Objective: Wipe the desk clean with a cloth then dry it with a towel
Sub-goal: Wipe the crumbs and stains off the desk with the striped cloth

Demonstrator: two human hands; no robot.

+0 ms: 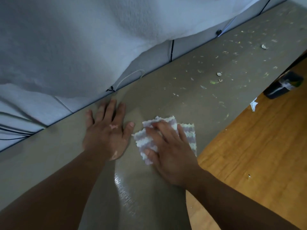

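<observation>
Crumbs all over the desk past the striped cloth. Right hand presses it down, fingers flat. Left hand lies spread flat just beside it.

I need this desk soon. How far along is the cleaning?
Done: the near desk shows a wet sheen and looks wiped. In hand: the right hand presses the cloth on the desk, the left hand flat beside it. Left: crumbs litter the far end, and drying has not begun.
</observation>
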